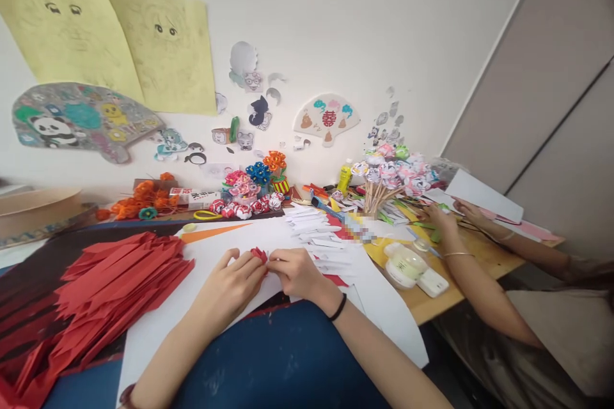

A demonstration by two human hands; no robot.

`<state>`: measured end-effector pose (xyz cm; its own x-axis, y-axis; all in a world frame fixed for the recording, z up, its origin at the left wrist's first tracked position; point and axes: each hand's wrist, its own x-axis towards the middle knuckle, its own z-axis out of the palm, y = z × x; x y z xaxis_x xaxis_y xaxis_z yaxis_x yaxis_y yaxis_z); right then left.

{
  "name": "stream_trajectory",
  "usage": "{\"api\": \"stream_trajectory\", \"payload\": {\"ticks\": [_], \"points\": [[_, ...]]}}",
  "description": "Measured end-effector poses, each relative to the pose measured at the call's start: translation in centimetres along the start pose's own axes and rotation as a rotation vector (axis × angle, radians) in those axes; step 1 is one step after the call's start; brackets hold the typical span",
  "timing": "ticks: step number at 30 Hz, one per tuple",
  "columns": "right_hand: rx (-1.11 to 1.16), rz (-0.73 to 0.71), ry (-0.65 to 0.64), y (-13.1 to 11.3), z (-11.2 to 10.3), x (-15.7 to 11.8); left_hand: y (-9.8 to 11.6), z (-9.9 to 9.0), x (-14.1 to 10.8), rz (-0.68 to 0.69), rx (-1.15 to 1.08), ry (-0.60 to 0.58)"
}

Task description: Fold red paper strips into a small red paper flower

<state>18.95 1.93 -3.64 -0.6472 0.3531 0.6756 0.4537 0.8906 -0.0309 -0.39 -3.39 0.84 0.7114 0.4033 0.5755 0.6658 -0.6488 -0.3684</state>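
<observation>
Between my two hands, above the near edge of a large white sheet [158,326], is a small crumpled red paper piece [259,254]. My left hand [240,278] has its fingers wrapped round it from the left. From the right, the pinched fingers of my right hand [292,271] meet its side; what lies between those fingertips is too small to tell. Left of my hands lies a big pile of folded red paper strips [119,281]. Folded white paper strips [311,230] are stacked just beyond my right hand.
Paper flowers [242,186] and a bunch on sticks [388,176] line the wall. A round jar [404,266] and white case [433,282] sit right. Another person's hands [444,220] work at the far right. A round wooden container [38,211] stands left.
</observation>
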Motion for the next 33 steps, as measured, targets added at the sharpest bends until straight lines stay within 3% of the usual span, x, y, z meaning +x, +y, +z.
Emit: {"api": "stream_trajectory", "payload": {"ticks": [7, 16, 33], "points": [[0.028, -0.007, 0.044, 0.0, 0.1, 0.0, 0.6, 0.5, -0.1, 0.048, 0.226, 0.013], [0.012, 0.024, 0.041, -0.2, -0.5, 0.2, 0.5, 0.6, -0.2, -0.216, -0.112, -0.004], [0.013, 0.066, 0.071, -0.9, -1.1, 0.6, 0.6, 1.0, -0.6, -0.111, 0.175, -0.035]]}}
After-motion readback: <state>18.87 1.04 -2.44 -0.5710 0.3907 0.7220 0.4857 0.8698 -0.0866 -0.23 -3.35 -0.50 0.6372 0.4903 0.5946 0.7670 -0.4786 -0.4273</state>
